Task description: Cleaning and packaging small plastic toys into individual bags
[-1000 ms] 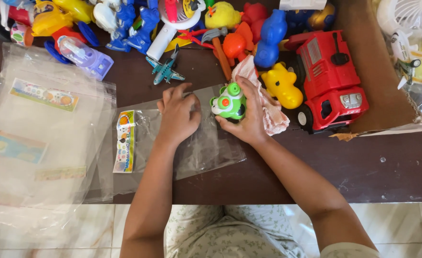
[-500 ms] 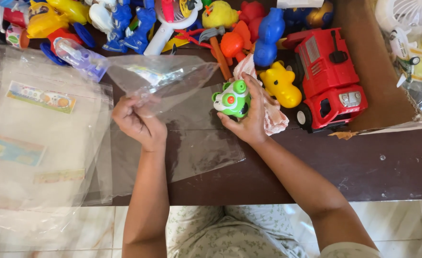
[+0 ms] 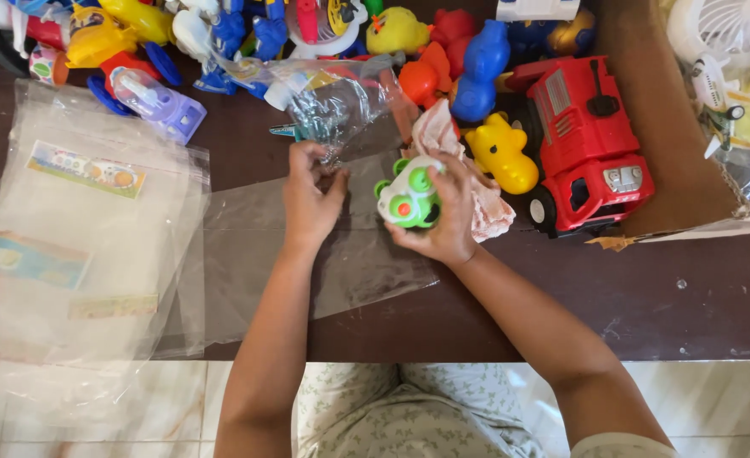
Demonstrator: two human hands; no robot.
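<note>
The left hand (image 3: 311, 199) pinches the mouth of a clear plastic bag (image 3: 341, 106), fingers closed on the film, lifting it crumpled above the dark brown wooden table (image 3: 494, 297) — the bag's upper part rises toward the heap of coloured plastic toys (image 3: 324, 25). The right hand (image 3: 447, 216) is wrapped around a small green and white plastic toy car (image 3: 407, 199), held just beside the bag's opening, with a pink cloth (image 3: 477, 199) under the fingers. A red plastic fire truck (image 3: 591, 144) stands near — a stack of flat clear bags (image 3: 69, 229) lies well apart on the left
</note>
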